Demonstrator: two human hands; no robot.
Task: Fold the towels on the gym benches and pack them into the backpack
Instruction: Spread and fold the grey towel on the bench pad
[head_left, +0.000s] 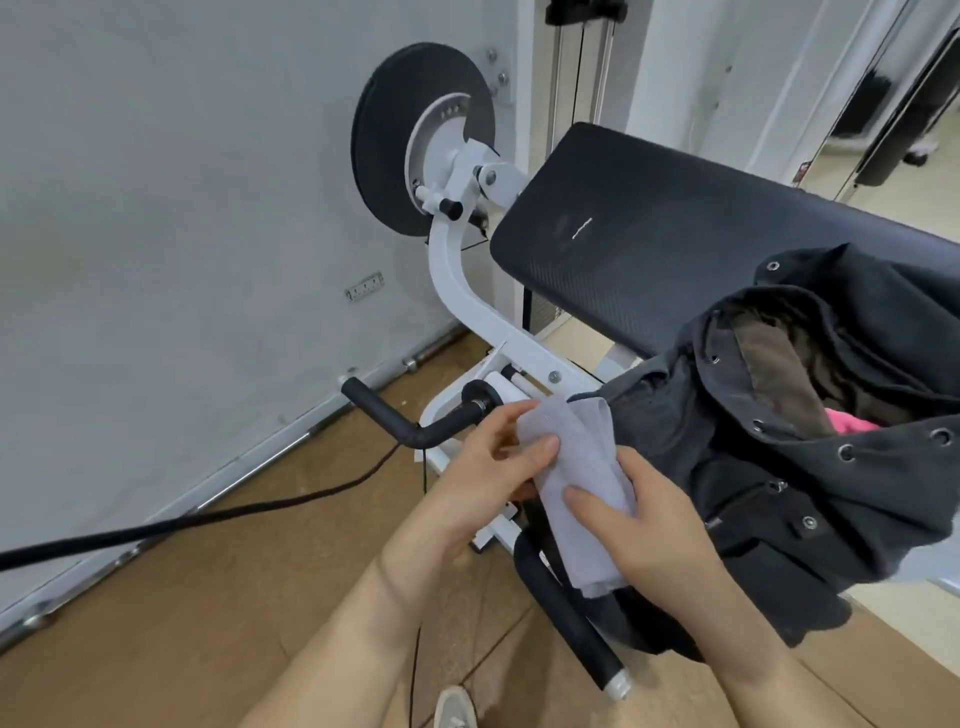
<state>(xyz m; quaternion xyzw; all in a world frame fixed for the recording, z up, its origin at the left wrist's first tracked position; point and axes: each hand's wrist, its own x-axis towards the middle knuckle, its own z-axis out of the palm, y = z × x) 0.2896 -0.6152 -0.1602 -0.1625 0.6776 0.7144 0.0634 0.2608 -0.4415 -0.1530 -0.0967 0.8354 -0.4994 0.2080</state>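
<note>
grey folded towel (576, 486) held in both our hands, left hand (483, 480) pinching its upper part, right hand (649, 535) gripping lower down, just beside the open dark backpack (753, 499), we note pink cloth (847, 423) inside

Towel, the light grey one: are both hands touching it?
Touching. The head view shows the left hand pinching the towel near its top and the right hand gripping its middle.
</note>
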